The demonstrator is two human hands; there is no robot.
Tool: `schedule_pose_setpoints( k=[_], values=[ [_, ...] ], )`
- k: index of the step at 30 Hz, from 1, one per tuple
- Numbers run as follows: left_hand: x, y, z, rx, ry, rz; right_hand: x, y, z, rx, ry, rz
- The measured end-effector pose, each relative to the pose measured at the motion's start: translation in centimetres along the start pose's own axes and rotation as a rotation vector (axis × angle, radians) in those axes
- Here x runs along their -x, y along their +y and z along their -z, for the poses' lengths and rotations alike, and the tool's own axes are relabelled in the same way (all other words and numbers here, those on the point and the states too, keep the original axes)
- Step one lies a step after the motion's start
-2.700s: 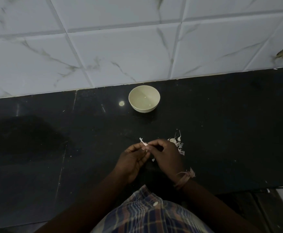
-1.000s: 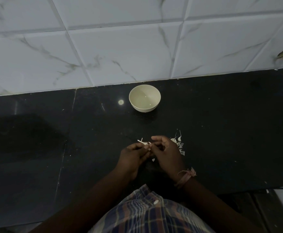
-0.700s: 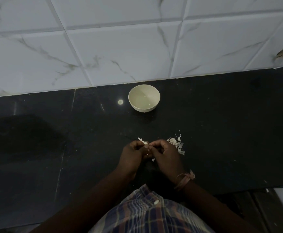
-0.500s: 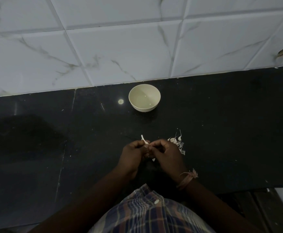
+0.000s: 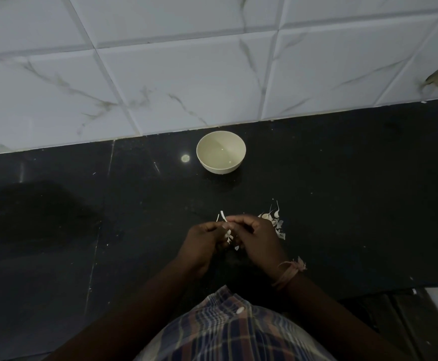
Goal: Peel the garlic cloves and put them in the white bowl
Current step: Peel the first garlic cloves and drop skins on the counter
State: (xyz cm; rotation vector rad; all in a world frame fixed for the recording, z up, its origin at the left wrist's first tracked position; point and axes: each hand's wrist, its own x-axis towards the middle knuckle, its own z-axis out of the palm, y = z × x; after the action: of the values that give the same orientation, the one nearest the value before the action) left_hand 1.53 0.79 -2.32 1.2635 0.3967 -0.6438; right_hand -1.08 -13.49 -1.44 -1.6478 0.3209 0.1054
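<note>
Two hands: the left hand (image 5: 202, 243) and the right hand (image 5: 255, 239) meet fingertip to fingertip just above the dark polished stone desk (image 5: 343, 204).
Grip, left: fingers curled and clamped on a small pale garlic clove (image 5: 228, 233), which shows in the gap between the two hands.
Grip, right: thumb and forefinger pinched together on a thin white strip of garlic skin (image 5: 223, 216) that sticks up and away from the clove.
Wrist: a pinkish thread band (image 5: 288, 273) is tied round the right wrist.
Peel pile: a small heap of white papery garlic skins (image 5: 275, 222) lies on the desk just beside the right hand, on its far right side; a few loose flakes lie under the hands.
Bowl: the round white bowl (image 5: 221, 155) stands upright on the desk, well apart from the hands, near the wall; nothing can be made out inside it.
Wall: white marble-veined tiles (image 5: 186, 74) rise behind the desk.
Person: a checked shirt (image 5: 228, 332) fills the lower edge of the view.
</note>
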Motion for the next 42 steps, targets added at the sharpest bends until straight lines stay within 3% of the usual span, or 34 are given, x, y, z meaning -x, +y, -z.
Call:
schedule_pose_setpoints(
  k=[6, 10, 16, 21, 26, 31, 37, 42],
  values=[
    [-0.5, 1.0, 1.1, -0.260, -0.155, 0.073, -0.2, 0.0, 0.8, -0.269, -0.186, -0.255],
    [-0.5, 1.2, 1.0, -0.205, -0.238, 0.087, -0.6, -0.4, 1.3, -0.405, -0.286, -0.398],
    [-0.5, 1.0, 0.5, -0.129, -0.227, 0.092, -1.1, -0.4, 1.6, -0.386, -0.234, -0.377],
    [-0.9, 1.2, 0.9, -0.450, -0.244, 0.034, -1.3, -0.1, 1.3, -0.401, -0.185, -0.462],
    [-0.9, 1.0, 0.5, -0.493, -0.189, 0.002, -1.7, 0.5, 0.7, -0.644, -0.130, -0.653],
    [-0.8, 0.5, 0.7, -0.274, -0.135, 0.056, -2.4, 0.0, 0.0, -0.514, 0.125, -0.449],
    [-1.5, -0.1, 1.4, -0.229, -0.020, 0.069, -2.5, 1.1, -0.7, 0.151, -0.038, -0.164],
    [-1.6, -0.3, 1.9, -0.226, -0.021, 0.080, -1.8, 0.7, -1.1, 0.110, -0.060, -0.075]
  ],
)
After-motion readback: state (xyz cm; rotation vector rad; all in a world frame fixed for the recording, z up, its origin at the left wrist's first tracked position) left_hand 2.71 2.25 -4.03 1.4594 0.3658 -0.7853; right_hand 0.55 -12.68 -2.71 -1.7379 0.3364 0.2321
